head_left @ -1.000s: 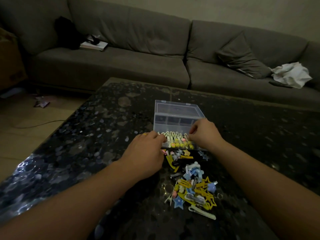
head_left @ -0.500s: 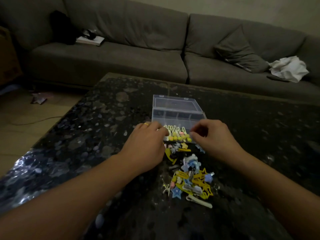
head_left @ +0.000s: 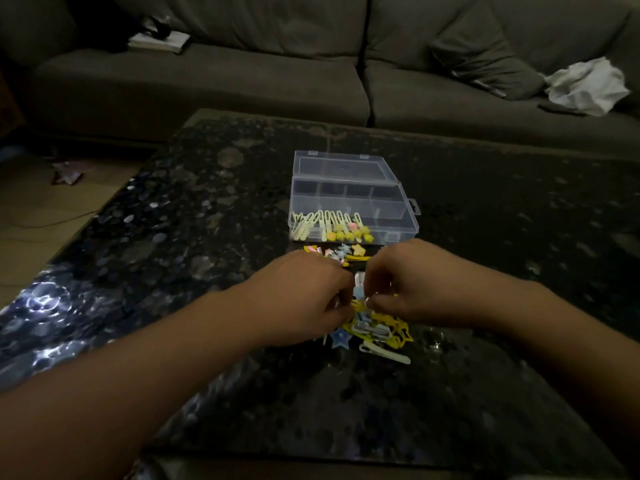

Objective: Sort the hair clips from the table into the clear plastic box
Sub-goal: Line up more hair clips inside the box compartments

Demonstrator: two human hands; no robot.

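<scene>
A clear plastic box (head_left: 405,216) stands open on the dark speckled table (head_left: 207,209), its lid tipped back. A row of pale yellow hair clips (head_left: 332,226) lies in its front left compartment. Loose star-shaped clips (head_left: 346,252) lie just in front of the box. Nearer me is a pile of yellow, blue and white hair clips (head_left: 381,329), with one pale long clip (head_left: 384,353) at its near edge. My left hand (head_left: 301,296) and my right hand (head_left: 419,282) sit over the pile, fingers curled down into it and almost touching. The blur hides whether either hand holds a clip.
A grey sofa runs along the far side with a cushion (head_left: 485,53), a white cloth (head_left: 585,84) and a book (head_left: 159,41) on it. The table's left edge drops to a wooden floor with a scrap of paper (head_left: 67,171).
Both hands have drawn back from the front of the box toward me and now meet over the pile of clips. The view has tipped downward.
</scene>
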